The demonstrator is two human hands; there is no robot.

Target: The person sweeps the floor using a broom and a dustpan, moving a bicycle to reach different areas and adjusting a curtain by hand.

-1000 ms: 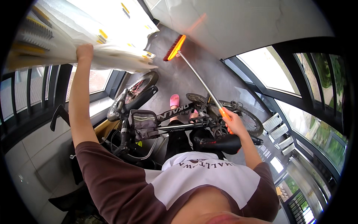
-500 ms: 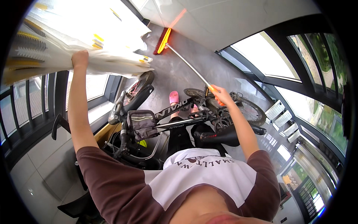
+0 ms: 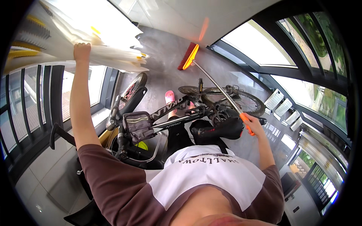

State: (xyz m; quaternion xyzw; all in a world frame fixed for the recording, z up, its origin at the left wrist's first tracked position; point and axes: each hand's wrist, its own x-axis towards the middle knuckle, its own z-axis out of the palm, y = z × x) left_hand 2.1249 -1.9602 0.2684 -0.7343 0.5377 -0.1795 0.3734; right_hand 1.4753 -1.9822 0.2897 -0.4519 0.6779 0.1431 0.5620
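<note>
My left hand [image 3: 82, 52] is raised high at the upper left, gripping a bundle of white sheets with yellow marks [image 3: 94, 49]. My right hand [image 3: 253, 125] holds the orange grip of a long metal broom handle [image 3: 217, 86]. The broom's red and orange brush head [image 3: 187, 56] rests on the grey floor far ahead, close to the white wall. A black bicycle [image 3: 181, 116] stands right in front of me, its saddle [image 3: 218, 130] just left of my right hand.
A pink shoe [image 3: 170, 97] shows beyond the bicycle frame. A dark frame bag [image 3: 137, 126] hangs near the handlebars, above a metal-rimmed basket [image 3: 151, 150]. Black window frames [image 3: 45, 98] run along the left, and glass panes [image 3: 271, 49] curve along the right.
The broom head has slid farther away across the floor toward the wall as my right arm pushed it forward. My left hand keeps the sheets raised.
</note>
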